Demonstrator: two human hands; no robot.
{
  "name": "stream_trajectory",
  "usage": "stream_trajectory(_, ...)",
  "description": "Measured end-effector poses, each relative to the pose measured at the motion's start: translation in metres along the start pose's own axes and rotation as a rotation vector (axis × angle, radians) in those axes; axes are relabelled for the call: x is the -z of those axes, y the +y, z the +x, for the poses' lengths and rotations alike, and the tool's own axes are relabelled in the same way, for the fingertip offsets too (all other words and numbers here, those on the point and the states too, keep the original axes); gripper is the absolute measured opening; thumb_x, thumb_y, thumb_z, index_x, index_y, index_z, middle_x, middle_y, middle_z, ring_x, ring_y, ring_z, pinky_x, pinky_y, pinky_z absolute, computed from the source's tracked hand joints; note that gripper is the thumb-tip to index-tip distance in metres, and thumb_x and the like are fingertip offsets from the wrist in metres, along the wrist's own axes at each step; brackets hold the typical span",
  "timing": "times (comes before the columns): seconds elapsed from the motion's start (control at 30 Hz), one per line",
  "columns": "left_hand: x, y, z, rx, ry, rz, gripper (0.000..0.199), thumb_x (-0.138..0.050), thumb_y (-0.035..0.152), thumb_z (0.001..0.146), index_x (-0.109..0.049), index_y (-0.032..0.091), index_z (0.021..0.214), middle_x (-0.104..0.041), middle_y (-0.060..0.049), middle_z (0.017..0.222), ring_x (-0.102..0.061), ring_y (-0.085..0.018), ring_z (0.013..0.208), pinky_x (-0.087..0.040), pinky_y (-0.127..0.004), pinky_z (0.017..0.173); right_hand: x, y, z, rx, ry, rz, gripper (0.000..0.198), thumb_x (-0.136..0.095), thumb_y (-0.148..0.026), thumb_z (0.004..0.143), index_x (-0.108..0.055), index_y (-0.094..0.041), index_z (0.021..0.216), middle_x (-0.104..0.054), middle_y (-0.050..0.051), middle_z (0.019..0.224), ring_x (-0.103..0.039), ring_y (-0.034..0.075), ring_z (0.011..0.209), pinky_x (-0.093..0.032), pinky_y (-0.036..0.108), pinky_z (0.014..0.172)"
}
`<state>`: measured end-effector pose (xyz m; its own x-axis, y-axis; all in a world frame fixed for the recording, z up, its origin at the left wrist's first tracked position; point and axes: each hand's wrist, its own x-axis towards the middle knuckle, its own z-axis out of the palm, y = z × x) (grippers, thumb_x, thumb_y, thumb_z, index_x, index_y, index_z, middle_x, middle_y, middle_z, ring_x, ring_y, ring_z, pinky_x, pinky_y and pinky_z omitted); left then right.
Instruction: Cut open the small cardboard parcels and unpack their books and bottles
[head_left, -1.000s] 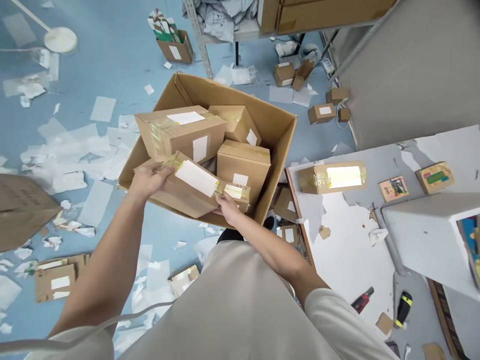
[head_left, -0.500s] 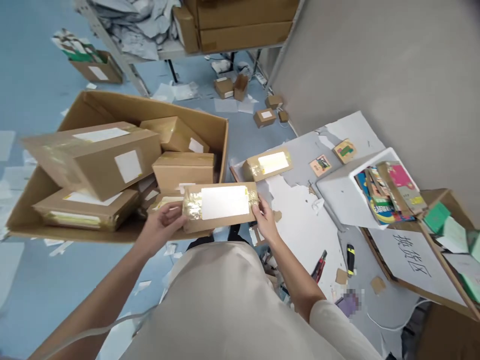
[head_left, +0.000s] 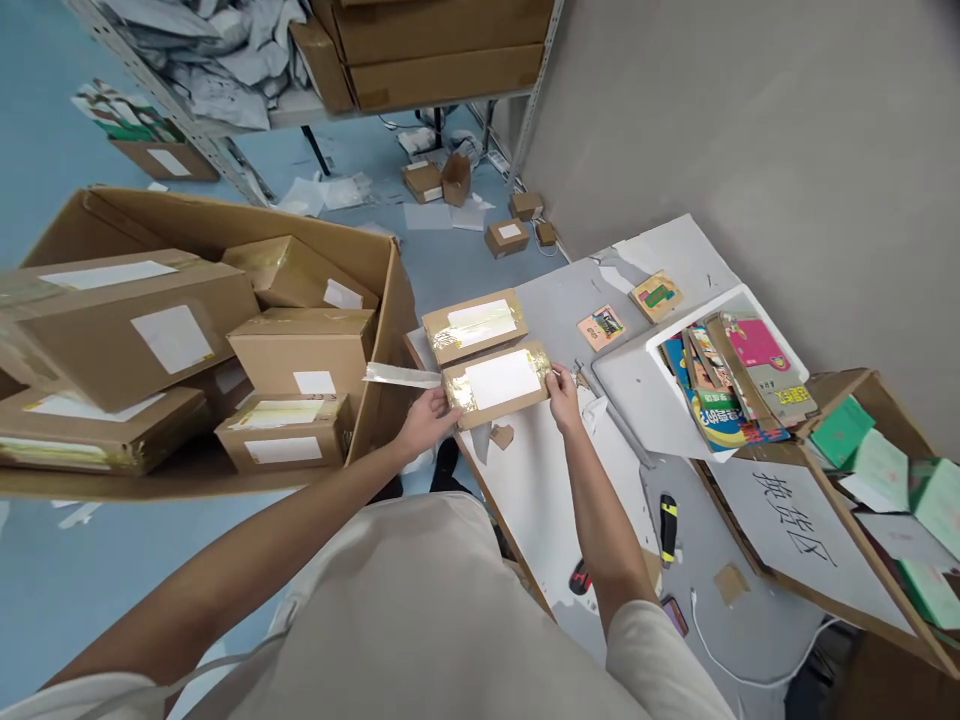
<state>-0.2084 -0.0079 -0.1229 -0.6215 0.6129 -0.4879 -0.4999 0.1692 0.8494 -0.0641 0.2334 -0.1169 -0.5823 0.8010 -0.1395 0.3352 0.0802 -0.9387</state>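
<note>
A small taped cardboard box (head_left: pixel 501 384) with a white label is held at its two ends over the table. My left hand (head_left: pixel 429 425) grips its left end, and my right hand (head_left: pixel 563 398) has the right end between thumb and fingers. Just behind it lies a second taped box (head_left: pixel 475 326), also labelled, on the table's left part. To the left, a large open carton (head_left: pixel 390 350) holds several labelled boxes, among them a big one (head_left: pixel 142 325). A pale strip (head_left: pixel 402 375) juts out left of my left hand.
On the table (head_left: pixel 540 500) lie a yellow-black utility knife (head_left: pixel 668 528), a red-handled knife (head_left: pixel 580 577) and two small books. A white foam box (head_left: pixel 637 390) of books and a carton of green items stand right. A shelf (head_left: pixel 292 115) stands behind.
My hands have carried the box rightward, from near the large carton to over the table beside the second box. The view has shifted to the right.
</note>
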Motion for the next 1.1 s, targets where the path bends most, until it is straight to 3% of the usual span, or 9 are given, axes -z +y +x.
stream_trajectory(0.2,-0.006,-0.022,0.025,-0.014,0.06,-0.035,0.056,-0.084,0.034,0.057,-0.054,0.016,0.101,-0.063,-0.017,0.123,-0.057,-0.027,0.121,-0.04,-0.049,0.108,-0.008,0.02,0.026,0.014,-0.05,0.005,0.056,-0.052,-0.055,0.083,-0.057,-0.015,0.122,-0.063,0.014,0.122,-0.059,0.023,0.111,-0.044,0.041,0.099)
stream_trajectory(0.53,0.005,-0.041,0.028,-0.023,-0.008,-0.093,0.058,-0.083,0.035,0.063,-0.053,0.017,0.11,-0.06,-0.015,0.128,-0.054,-0.026,0.124,-0.036,-0.049,0.111,-0.014,0.033,0.021,0.038,0.019,-0.07,0.056,-0.051,-0.052,0.084,-0.058,-0.016,0.127,-0.058,0.013,0.134,-0.054,0.024,0.122,-0.04,0.042,0.106)
stream_trajectory(0.73,0.009,-0.038,0.031,0.013,-0.035,-0.053,0.058,-0.083,0.038,0.06,-0.056,0.018,0.107,-0.059,-0.015,0.13,-0.051,-0.028,0.127,-0.034,-0.048,0.113,-0.019,0.027,0.018,-0.024,0.126,-0.168,0.06,-0.05,-0.053,0.083,-0.056,-0.013,0.127,-0.058,0.017,0.132,-0.054,0.026,0.121,-0.038,0.044,0.106)
stream_trajectory(0.87,0.017,-0.027,0.029,0.035,-0.017,-0.036,0.062,-0.086,0.039,0.055,-0.06,0.018,0.107,-0.06,-0.015,0.13,-0.048,-0.032,0.131,-0.03,-0.05,0.115,-0.021,0.009,0.005,-0.036,0.227,-0.306,0.06,-0.037,-0.052,0.09,-0.051,-0.01,0.131,-0.053,0.021,0.135,-0.049,0.028,0.126,-0.034,0.049,0.108)
stream_trajectory(0.93,0.028,-0.019,0.024,0.034,-0.021,-0.044,0.062,-0.086,0.039,0.053,-0.062,0.018,0.105,-0.062,-0.015,0.127,-0.047,-0.034,0.131,-0.03,-0.052,0.114,-0.025,-0.008,-0.005,0.066,0.317,-0.379,0.059,-0.037,-0.05,0.091,-0.047,-0.01,0.134,-0.051,0.021,0.136,-0.047,0.029,0.128,-0.033,0.051,0.108)
stream_trajectory(1.0,0.048,-0.007,0.014,0.016,-0.059,-0.074,0.058,-0.086,0.039,0.053,-0.064,0.018,0.102,-0.064,-0.014,0.123,-0.05,-0.034,0.128,-0.032,-0.054,0.113,-0.036,-0.032,-0.015,0.262,0.398,-0.467,0.059,-0.045,-0.047,0.089,-0.043,-0.011,0.135,-0.048,0.021,0.138,-0.043,0.029,0.131,-0.031,0.054,0.109)
stream_trajectory(1.1,0.102,0.017,-0.007,-0.023,-0.07,-0.062,0.049,-0.084,0.038,0.059,-0.065,0.018,0.099,-0.067,-0.014,0.117,-0.056,-0.033,0.121,-0.038,-0.053,0.109,-0.074,-0.079,-0.028,0.571,0.4,-0.552,0.056,-0.055,-0.04,0.085,-0.045,-0.012,0.133,-0.046,0.022,0.138,-0.04,0.031,0.133,-0.03,0.057,0.109)
